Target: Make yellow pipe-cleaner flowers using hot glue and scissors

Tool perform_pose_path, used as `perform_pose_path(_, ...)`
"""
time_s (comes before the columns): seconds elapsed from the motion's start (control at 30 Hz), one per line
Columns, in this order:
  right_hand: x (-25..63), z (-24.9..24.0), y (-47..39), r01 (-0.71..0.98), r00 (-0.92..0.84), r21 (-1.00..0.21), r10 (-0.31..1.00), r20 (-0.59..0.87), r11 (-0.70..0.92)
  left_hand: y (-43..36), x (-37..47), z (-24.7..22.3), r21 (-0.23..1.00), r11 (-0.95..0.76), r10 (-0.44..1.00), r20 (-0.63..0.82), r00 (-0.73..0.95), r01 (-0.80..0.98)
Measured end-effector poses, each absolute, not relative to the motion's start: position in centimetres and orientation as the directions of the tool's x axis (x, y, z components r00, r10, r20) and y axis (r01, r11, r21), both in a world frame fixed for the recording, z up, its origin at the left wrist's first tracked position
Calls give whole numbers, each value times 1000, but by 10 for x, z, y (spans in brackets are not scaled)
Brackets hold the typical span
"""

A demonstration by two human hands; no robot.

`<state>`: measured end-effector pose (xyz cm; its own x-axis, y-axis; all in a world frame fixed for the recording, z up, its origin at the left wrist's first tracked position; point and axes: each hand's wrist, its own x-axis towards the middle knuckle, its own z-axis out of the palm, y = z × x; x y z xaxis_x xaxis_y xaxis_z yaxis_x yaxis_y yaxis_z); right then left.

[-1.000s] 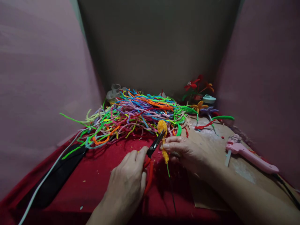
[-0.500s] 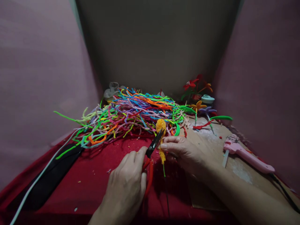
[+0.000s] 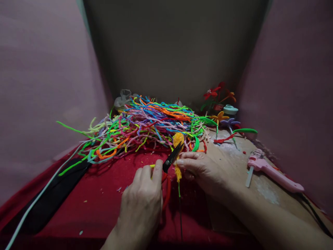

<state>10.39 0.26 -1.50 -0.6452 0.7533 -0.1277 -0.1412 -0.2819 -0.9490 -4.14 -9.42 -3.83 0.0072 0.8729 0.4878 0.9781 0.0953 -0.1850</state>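
My left hand is wrapped round scissors with dark blades and red handles. Their tips reach up to a yellow-orange fuzzy chenille piece, overlapping its rounded top. Fingertips of my right hand pinch that piece partway down its length, just right of the blades. Below the fingers, its narrower end runs into a thin stem, green at the top and dark lower down. Whether the blades touch the chenille, I cannot tell.
A tangled heap of coloured pipe cleaners lies behind my hands. On the right, a pink glue gun rests on a tan board. Chenille flowers and a pale-blue lidded pot stand behind it. A white cable crosses the left.
The scissors and the yellow-orange piece remain held together at nearly the same spot. The piece's lower end and stem have swung slightly left, and the view has shifted a little.
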Motion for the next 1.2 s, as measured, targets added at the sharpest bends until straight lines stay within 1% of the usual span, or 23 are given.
perform_pose_path(0.2,103,0,-5,-78,-560,-985,824,-86,-156,-94,-41,-38,-162,65,878,478,21,985)
perform_pose_path(0.3,103,3,-7,-72,-543,-990,837,-64,-123,-93,-39,-38,-176,58,870,491,37,983)
perform_pose_path(0.47,102,-3,-7,-116,-538,-980,840,-74,-160,-91,-38,-39,-232,69,857,511,62,970)
perform_pose_path(0.57,101,-8,-7,-150,-532,-968,842,-91,-199,-92,-38,-39,-242,57,847,525,81,969)
perform_pose_path(0.73,100,-15,-5,-197,-505,-969,862,-30,-149,-93,-37,-38,-224,59,842,534,72,973)
perform_pose_path(0.9,99,-20,-4,-241,-515,-963,857,24,-119,-92,-37,-38,-232,74,840,539,64,970)
perform_pose_path(1.2,97,-25,-3,-314,-528,-940,847,59,-130,-88,-34,-37,-249,78,817,571,81,965)
